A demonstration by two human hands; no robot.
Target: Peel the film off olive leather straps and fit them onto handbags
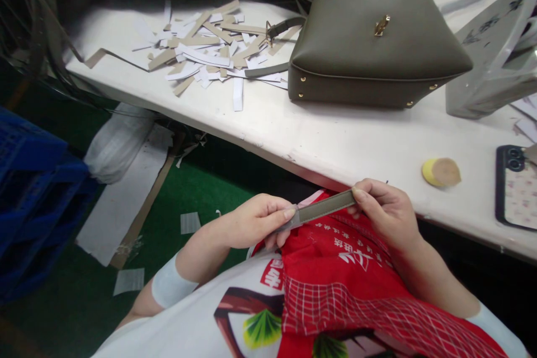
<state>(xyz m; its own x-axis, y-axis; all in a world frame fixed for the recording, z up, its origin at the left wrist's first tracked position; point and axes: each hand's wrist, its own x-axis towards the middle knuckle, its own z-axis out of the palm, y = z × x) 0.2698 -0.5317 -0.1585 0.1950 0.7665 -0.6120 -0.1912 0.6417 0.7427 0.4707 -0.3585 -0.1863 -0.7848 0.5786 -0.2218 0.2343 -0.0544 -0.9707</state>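
Red apron [335,302], nearest; olive stitched strap [326,207], seven o'clock from handbag [369,47], left grip [262,219] and right grip [388,212] each pinching one end; probably light, bendy, tough; best held near both ends

left hand [266,218] holds the strap [327,206], thumb on top; right hand [386,207] pinches its other end; forearms [205,249] angle towards it.

The near surface [356,137] offers open passage left of the yellow-rimmed piece [442,172]. Beyond, the olive bag [361,47] blocks the way.
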